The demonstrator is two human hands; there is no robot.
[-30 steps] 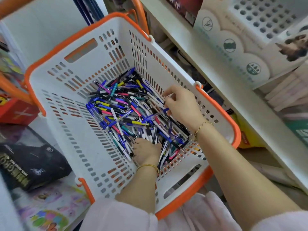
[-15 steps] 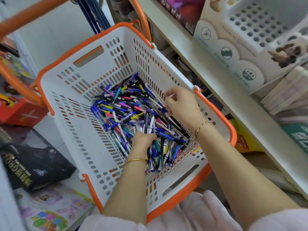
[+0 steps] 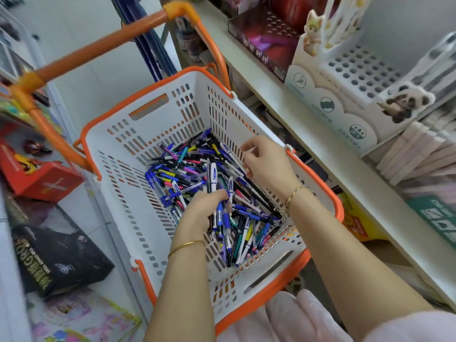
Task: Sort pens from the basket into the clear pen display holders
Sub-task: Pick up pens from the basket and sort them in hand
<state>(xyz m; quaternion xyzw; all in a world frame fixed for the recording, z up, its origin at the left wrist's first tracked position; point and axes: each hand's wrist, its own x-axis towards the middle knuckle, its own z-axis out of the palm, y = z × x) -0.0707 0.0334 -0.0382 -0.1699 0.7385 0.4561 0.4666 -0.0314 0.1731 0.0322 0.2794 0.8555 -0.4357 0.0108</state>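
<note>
A bundle of pens point(image 3: 217, 191) is gripped in the left hand point(image 3: 204, 213), the fingers curled round the barrels so that several stand nearly upright above the fist, among them a black one and white ones with blue print. A thin gold bangle point(image 3: 187, 245) is worn on that wrist. The right hand point(image 3: 266, 166) is held just above the pile, close to the basket's right wall, with its fingers curled and thumb drawn in; whether a pen is pinched there cannot be told. A fine chain bracelet point(image 3: 293, 193) is seen on the right wrist.

The loose pens point(image 3: 182, 171), mostly blue, black, white, pink and yellow, are heaped across the bottom of the white basket point(image 3: 128, 218), which is edged with an orange rim and fitted with an orange handle point(image 3: 98, 53) raised behind it.

To the right, a white shelf point(image 3: 320, 156) is seen beside the basket. On it a white display stand point(image 3: 357, 70) with rows of round holes is set, fronted by a panda cutout point(image 3: 404, 104). To the left, a red box point(image 3: 37, 174) and a black box point(image 3: 56, 255) are laid on a pale surface.
</note>
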